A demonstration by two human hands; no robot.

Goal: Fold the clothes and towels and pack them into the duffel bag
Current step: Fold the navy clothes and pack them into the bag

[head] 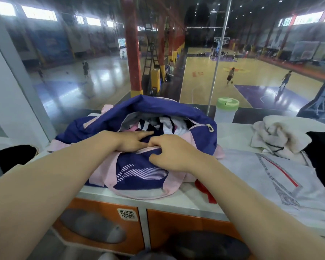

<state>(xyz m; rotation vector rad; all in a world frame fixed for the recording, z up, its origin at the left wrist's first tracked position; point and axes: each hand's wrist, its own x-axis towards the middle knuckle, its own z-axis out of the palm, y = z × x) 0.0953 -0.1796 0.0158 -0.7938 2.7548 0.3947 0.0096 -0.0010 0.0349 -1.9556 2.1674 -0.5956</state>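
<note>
left hand (131, 140) reaching into open purple-and-pink duffel bag (139, 171) on the white counter (176, 199), fingers straight, pressing down the packed navy-and-white clothes (167, 124), likely making room. right hand (169, 154) pinching the near zipper edge, holding the mouth open. unfolded white shirt (289, 177) and white towel (278, 136) waiting to the right.
</note>
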